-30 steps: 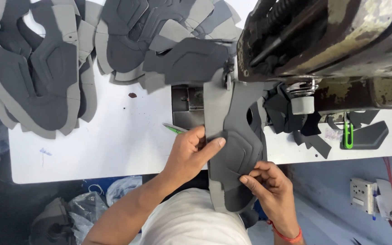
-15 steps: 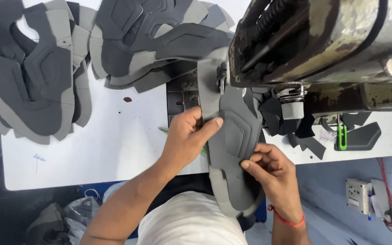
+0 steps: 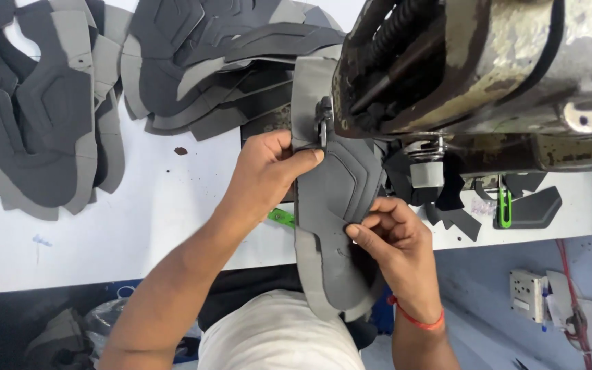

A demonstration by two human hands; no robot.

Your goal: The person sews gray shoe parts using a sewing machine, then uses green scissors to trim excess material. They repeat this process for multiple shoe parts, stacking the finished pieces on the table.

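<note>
A long grey fabric shoe-upper piece [image 3: 330, 205] lies under the presser foot [image 3: 324, 123] of a worn sewing machine [image 3: 488, 68], hanging over the table's front edge toward me. My left hand [image 3: 265, 171] presses its left edge just before the needle, thumb laid across the piece. My right hand [image 3: 392, 229] pinches the right edge lower down. A red thread band circles my right wrist.
Two stacks of grey cut pieces lie on the white table [image 3: 145, 219]: one at far left [image 3: 35, 116], one behind the left hand [image 3: 207, 68]. A green tool [image 3: 282, 218] peeks from under my left wrist. Dark scraps and a green clip [image 3: 505, 205] sit right of the machine.
Both hands have fed the grey piece further under the machine, away from me. The left hand moved up toward the presser foot, and the right hand followed along the right edge.
</note>
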